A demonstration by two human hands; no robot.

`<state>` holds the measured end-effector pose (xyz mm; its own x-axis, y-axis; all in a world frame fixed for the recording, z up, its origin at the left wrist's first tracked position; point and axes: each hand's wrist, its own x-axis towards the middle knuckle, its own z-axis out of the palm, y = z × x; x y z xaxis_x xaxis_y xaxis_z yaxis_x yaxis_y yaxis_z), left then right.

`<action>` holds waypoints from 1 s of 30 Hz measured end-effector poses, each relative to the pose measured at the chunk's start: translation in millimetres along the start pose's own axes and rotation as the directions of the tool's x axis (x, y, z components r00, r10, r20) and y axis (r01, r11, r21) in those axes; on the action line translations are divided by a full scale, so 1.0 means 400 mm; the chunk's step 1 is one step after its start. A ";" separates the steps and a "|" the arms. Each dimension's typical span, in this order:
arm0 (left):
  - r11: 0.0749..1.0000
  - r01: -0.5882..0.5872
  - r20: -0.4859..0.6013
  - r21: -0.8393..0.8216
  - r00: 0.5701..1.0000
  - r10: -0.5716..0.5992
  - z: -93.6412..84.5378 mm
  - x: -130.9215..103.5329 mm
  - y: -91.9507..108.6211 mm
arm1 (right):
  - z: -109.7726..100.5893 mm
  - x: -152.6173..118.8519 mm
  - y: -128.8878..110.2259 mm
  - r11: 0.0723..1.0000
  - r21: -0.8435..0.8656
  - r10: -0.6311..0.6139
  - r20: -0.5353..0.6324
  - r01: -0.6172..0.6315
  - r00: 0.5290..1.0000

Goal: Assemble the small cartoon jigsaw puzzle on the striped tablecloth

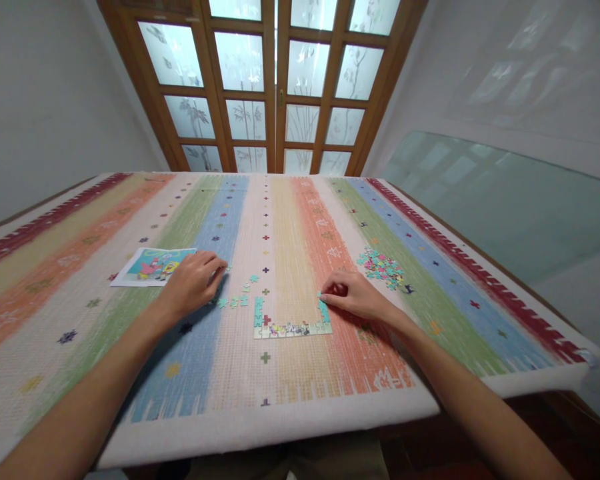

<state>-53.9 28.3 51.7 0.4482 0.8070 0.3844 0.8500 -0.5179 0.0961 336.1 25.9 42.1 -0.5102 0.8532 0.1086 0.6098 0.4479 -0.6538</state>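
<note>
Partly joined puzzle pieces form a U-shaped frame (294,330), with a bottom row and two short teal sides. My right hand (353,293) has thumb and index finger pinched at the top of the right side, on a teal piece (321,295). Over the right edge of the picture sheet (153,267) is my left hand (194,280), its fingers curled together; a small teal bit shows at the fingertips. Loose teal pieces (235,302) lie between my left hand and the frame's left side.
A pile of mixed colourful pieces (381,268) lies beyond my right hand. The striped cloth (290,233) covers the table, whose front edge is close to me. A glass-paned wooden door (275,87) stands behind, and a glass panel (505,193) leans at the right.
</note>
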 end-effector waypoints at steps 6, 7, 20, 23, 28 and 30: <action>0.993 0.120 -0.019 0.014 0.993 -0.120 -0.007 -0.015 -0.058 | -0.003 0.000 -0.005 1.000 -0.010 0.018 -0.003 -0.018 1.000; 0.991 0.131 -0.019 0.026 0.991 -0.131 -0.005 -0.017 -0.066 | -0.002 0.000 -0.005 1.000 -0.012 0.017 -0.003 -0.017 1.000; 0.994 0.103 0.016 -0.041 0.995 -0.102 0.028 -0.016 -0.081 | 0.007 0.001 0.006 1.000 -0.012 -0.016 -0.032 0.016 0.999; 0.989 0.055 0.013 -0.136 0.998 -0.053 0.025 -0.011 -0.050 | 0.007 0.002 0.005 1.000 -0.024 -0.020 -0.032 0.020 0.999; 0.962 -0.056 0.026 -0.267 0.998 0.065 0.020 -0.004 0.018 | 0.008 0.002 0.004 0.999 -0.033 -0.020 -0.021 0.020 1.000; 0.947 -0.097 0.037 -0.307 0.993 0.114 0.017 -0.004 0.036 | 0.008 0.002 0.003 0.999 -0.031 -0.024 -0.016 0.024 1.000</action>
<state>-40.4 21.4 46.2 0.5521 0.7529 0.3583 0.6762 -0.6557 0.3359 334.6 26.1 39.2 -0.5147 0.8464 0.1367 0.6163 0.4761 -0.6273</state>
